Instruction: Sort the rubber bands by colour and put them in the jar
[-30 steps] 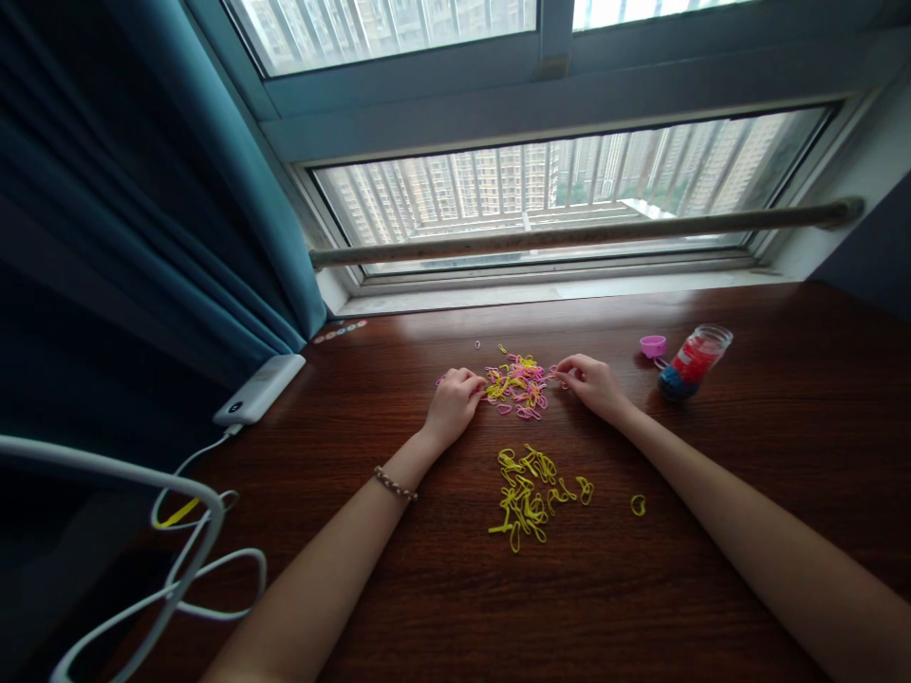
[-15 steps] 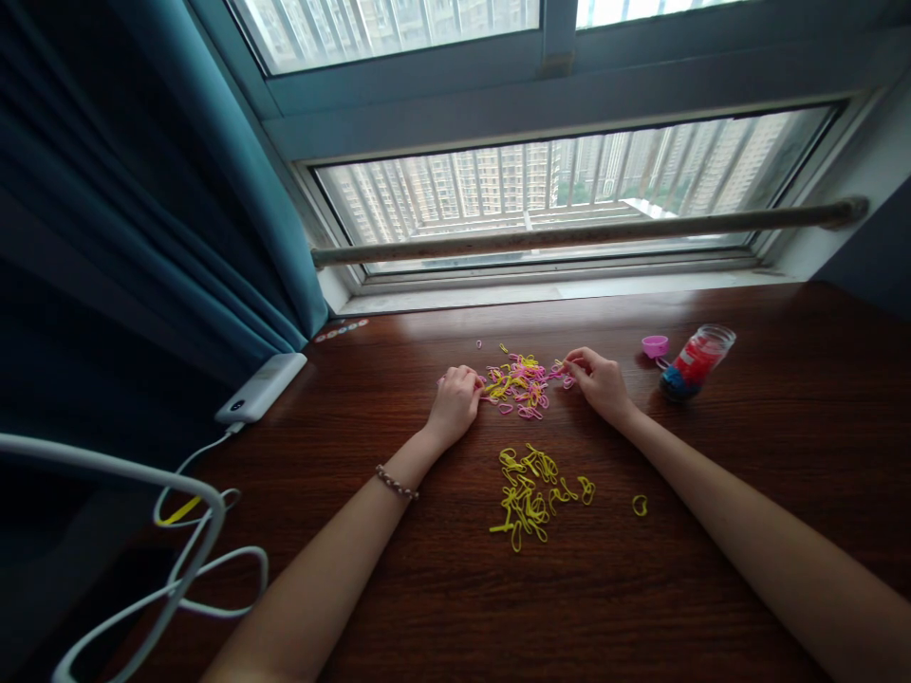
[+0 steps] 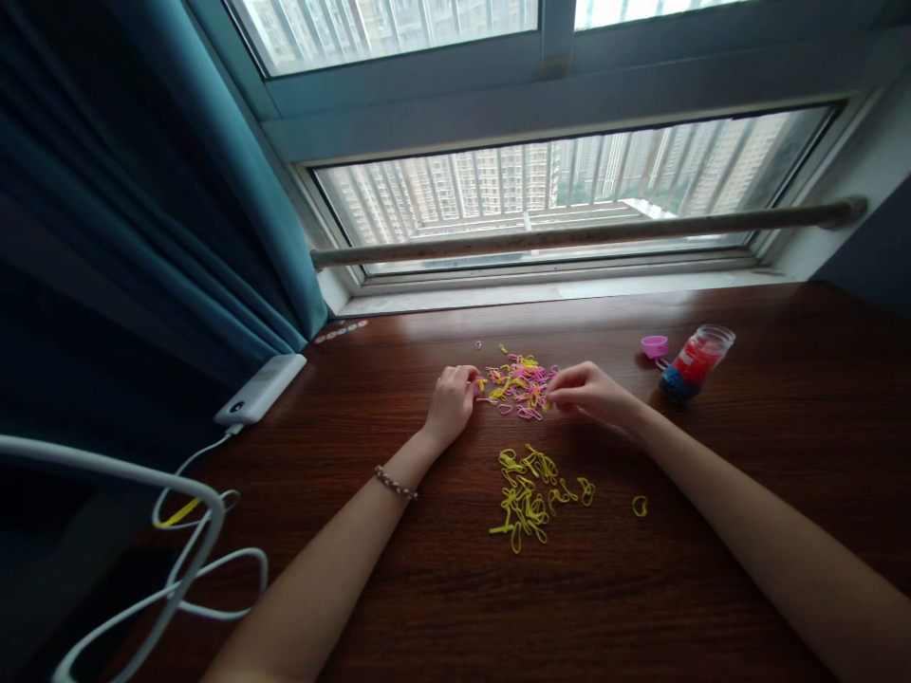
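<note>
A mixed heap of pink and yellow rubber bands [image 3: 518, 384] lies on the dark wooden table [image 3: 712, 569], between my two hands. My left hand [image 3: 450, 405] rests at the heap's left edge with its fingers curled and pinched on bands there. My right hand [image 3: 585, 391] is at the heap's right edge, fingers pinched together on what looks like a small band. Closer to me lies a separate heap of only yellow bands [image 3: 530, 493]. One stray yellow band [image 3: 639, 505] sits to its right.
A clear jar [image 3: 694, 362] with red and blue contents lies tilted at the right, its pink lid [image 3: 654, 345] beside it. A white power bank [image 3: 260, 387] with a white cable [image 3: 192, 560] sits at the left table edge by the teal curtain [image 3: 177, 190]. A window sill runs behind.
My right hand has moved left and a little toward me, from the heap's far right corner to its near right edge. The left hand has barely shifted.
</note>
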Available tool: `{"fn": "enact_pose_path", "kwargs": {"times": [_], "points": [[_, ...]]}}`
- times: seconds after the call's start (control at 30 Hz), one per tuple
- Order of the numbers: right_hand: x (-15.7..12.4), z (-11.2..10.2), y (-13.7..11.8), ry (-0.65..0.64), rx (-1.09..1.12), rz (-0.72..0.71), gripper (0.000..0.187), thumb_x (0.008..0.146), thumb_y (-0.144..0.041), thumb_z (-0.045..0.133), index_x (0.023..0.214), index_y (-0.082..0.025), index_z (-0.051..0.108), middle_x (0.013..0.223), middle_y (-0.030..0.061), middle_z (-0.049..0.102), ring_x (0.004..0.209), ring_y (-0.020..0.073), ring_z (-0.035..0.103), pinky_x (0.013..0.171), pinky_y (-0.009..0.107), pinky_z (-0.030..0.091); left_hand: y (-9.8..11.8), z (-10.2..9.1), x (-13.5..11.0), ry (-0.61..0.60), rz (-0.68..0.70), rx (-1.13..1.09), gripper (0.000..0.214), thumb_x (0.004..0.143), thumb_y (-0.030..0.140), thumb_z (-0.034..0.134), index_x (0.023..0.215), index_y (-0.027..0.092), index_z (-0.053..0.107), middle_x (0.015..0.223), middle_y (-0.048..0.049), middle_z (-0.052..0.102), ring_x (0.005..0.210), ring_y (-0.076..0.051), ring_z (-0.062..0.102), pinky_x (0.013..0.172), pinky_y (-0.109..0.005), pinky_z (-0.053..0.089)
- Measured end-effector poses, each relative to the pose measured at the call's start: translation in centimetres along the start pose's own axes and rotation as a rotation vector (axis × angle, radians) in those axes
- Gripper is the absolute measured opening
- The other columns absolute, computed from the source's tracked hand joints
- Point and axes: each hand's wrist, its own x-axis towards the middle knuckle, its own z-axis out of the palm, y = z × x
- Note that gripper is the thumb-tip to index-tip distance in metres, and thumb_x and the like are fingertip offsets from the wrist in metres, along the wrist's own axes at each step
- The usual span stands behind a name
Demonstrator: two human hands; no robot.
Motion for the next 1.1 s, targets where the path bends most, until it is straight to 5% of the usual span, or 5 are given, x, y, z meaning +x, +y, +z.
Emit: {"fn": "enact_pose_path", "kwargs": {"times": [0.13,0.37,0.67,0.9,1.1], "points": [[-0.2,0.7,-0.5,-0.284,-0.036,0.100,0.034,0.070,-0.040,0.060,0.078,-0.009,0.069,0.063,0.0071,0.065,0.042,0.0082,0.051,0.039,0.020,0.035,0.0,-0.2,0.1,-0.009,0.029,-0.011,0.025,0.082,0.010,0.041,0.096,0.020,0.059,0.085,-0.0052,0.056,0.086,-0.018,0.048,0.079,-0.032,0.040],[0.8,0.9,1.9,0.238,-0.584,-0.274,0.017,0.073,-0.031,0.060,0.079,-0.018,0.069,0.076,0.0042,0.064,0.061,0.0119,0.054,0.057,0.024,0.042,2.6,-1.3,0.2,-0.064,-0.017,-0.346,0.015,0.081,0.019,0.050,0.088,0.018,0.062,0.086,-0.0047,0.060,0.083,-0.016,0.053,0.076,-0.029,0.043],[0.5,1.6,2.2,0.223,-0.894,-0.302,0.010,0.079,-0.021,0.054,0.079,-0.022,0.064,0.088,0.0032,0.060,0.078,0.0143,0.056,0.069,0.025,0.042,7.5,-2.1,-1.7,-0.734,0.337,-0.648,0.019,0.078,0.029,0.057,0.082,0.015,0.069,0.067,-0.0043,0.062,0.058,-0.009,0.052,0.056,-0.019,0.040],[0.7,1.6,2.1,0.373,-0.727,-0.286,0.010,0.080,-0.024,0.049,0.080,-0.018,0.057,0.080,0.0034,0.059,0.068,0.0133,0.054,0.062,0.024,0.042,6.9,-2.1,-1.5,-0.577,0.389,-0.462,0.024,0.082,0.032,0.050,0.083,0.017,0.069,0.071,-0.0045,0.059,0.062,-0.010,0.051,0.060,-0.021,0.041],[0.7,1.4,1.0,0.371,-0.279,-0.175,0.022,0.076,-0.038,0.054,0.079,-0.016,0.055,0.065,0.0013,0.059,0.051,0.0098,0.050,0.049,0.021,0.040,3.5,-0.8,-0.6,-0.098,0.077,-0.148,0.017,0.082,0.026,0.050,0.090,0.019,0.063,0.089,-0.0060,0.060,0.087,-0.018,0.051,0.079,-0.031,0.041]]}}
